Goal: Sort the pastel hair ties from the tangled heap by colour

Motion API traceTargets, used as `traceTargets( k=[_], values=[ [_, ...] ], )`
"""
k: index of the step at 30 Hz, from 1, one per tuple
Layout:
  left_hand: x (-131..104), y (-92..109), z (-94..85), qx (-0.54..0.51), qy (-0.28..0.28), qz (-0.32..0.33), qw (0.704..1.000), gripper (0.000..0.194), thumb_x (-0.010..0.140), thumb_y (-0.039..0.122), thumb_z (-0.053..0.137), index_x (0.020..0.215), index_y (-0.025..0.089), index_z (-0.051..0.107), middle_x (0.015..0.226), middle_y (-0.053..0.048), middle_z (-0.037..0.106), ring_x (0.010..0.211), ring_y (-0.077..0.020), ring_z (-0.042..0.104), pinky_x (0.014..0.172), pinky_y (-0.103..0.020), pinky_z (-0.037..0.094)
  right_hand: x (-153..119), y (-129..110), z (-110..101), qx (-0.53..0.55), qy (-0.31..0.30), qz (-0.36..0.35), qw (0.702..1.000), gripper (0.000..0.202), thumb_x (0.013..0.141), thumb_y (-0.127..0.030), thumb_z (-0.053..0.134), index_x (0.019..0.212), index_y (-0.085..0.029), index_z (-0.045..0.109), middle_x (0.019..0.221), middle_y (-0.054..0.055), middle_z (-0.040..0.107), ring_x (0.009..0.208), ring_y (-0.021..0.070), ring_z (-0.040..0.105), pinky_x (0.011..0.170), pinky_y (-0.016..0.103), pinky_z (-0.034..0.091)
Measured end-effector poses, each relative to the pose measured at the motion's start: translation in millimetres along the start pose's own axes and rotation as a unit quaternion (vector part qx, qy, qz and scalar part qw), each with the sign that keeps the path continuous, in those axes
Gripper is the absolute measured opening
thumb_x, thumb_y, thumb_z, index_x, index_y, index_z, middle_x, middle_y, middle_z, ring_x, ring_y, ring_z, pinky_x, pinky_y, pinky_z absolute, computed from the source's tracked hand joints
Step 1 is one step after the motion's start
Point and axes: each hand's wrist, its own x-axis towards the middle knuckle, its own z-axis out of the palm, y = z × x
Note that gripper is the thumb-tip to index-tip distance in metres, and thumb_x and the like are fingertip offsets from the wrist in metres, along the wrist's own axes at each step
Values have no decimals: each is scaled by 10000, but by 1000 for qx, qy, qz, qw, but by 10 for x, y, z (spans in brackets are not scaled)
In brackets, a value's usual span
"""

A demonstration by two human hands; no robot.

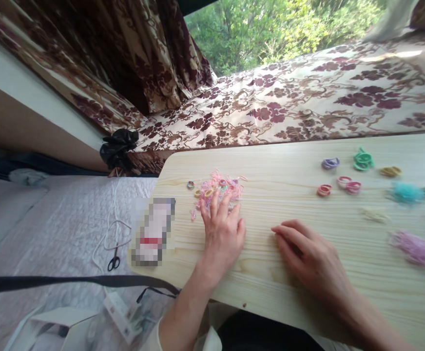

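The fingers of the left hand [222,234] are spread open, with their tips laid on the near side of a pile of small pink bands [239,191]; whether a band is pinched cannot be told. Yellow loops [208,192] are mixed in, and a small dark ring [190,185] is set apart beside the pile. Such light, tangled pieces are probably best parted with soft fingertip pressure, since whole clumps could be dragged by a flat palm. The fingers of the right hand [311,253] are loosely bent on the table [267,170], near its thumb; whether anything is held there cannot be seen. Farther right, purple [330,163], green [363,160] and red loops [324,190] are grouped by colour, well apart from the pile; if brushed by a sleeve or forearm, these groups could be mixed.
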Motion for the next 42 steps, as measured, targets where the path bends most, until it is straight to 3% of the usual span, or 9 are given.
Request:
traceTargets(
  k=[8,13,20,31,42],
  values=[
    [-123,63,-102,-23,-21,30,999,199,934,190,522,1055,201,679,1330,-104,618,1429,-325,353,1182,-657,168,2,-7,-12,2,-4,-1,1000,175,965,-260,491,953,-227,663,933,37,688,769,148,670,653,267,513],
    [-188,21,-144,-44,17,17,999,146,909,163,562,948,223,690,1199,-65,675,1366,-306,436,1176,-641,183,-5,11,6,-3,0,-5,1000,158,962,-246,503,958,-215,658,941,36,686,778,148,667,655,268,505],
    [-108,-43,-140,-37,9,-19,999,123,878,133,605,913,222,682,1031,-42,711,1271,-301,510,1154,-653,210,-8,3,-2,1,-9,0,1000,163,961,-252,501,947,-225,661,945,35,690,790,152,666,663,270,504],
    [24,-15,-177,4,-36,-3,999,118,846,115,649,841,221,700,1016,-38,709,1270,-301,502,1166,-681,166,1,-5,-8,-13,0,-18,1000,179,974,-239,486,947,-204,659,928,33,687,764,134,654,645,250,489],
    [61,-5,-139,8,-41,17,999,141,827,79,617,734,185,635,922,-37,689,1151,-265,559,1174,-658,172,-1,19,6,-6,2,-18,1000,179,971,-231,490,948,-197,663,923,35,683,761,131,652,656,251,495]
  ],
)
